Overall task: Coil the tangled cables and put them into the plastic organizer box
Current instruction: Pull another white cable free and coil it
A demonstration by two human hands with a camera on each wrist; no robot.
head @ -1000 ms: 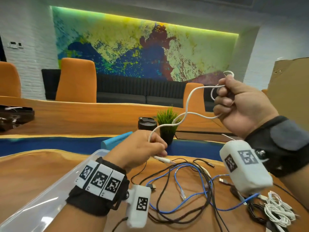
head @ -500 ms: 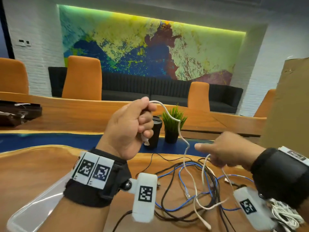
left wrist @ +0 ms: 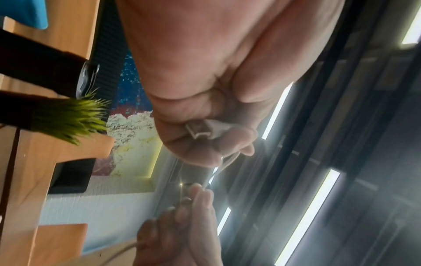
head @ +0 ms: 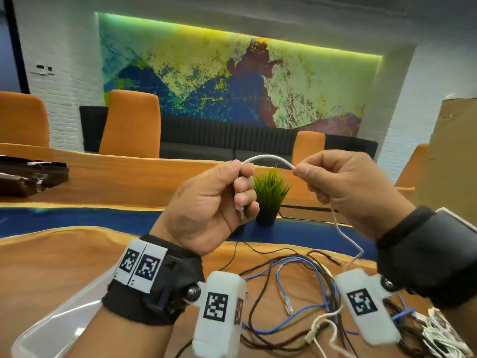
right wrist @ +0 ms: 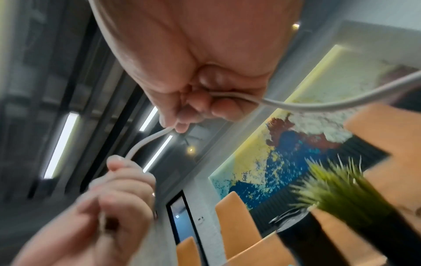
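Both hands are raised above the table with a white cable (head: 268, 158) arching between them. My left hand (head: 219, 202) grips the cable's plug end (left wrist: 200, 128) in curled fingers. My right hand (head: 343, 187) pinches the cable between thumb and forefinger, and the rest of it hangs down from that hand (right wrist: 205, 100) toward the table. A tangle of blue and black cables (head: 299, 288) lies on the wood below. The clear plastic organizer box (head: 59, 324) sits at the lower left, partly hidden by my left forearm.
A small potted plant (head: 269, 195) stands just beyond my hands. A bundle of white cables (head: 438, 337) lies at the lower right. A cardboard box (head: 454, 161) rises at the right, and dark items (head: 25, 177) rest at the far left.
My right hand has risen from the table to level with the left and now pinches the white cable close to it. The left hand moved right, still holding the plug end.
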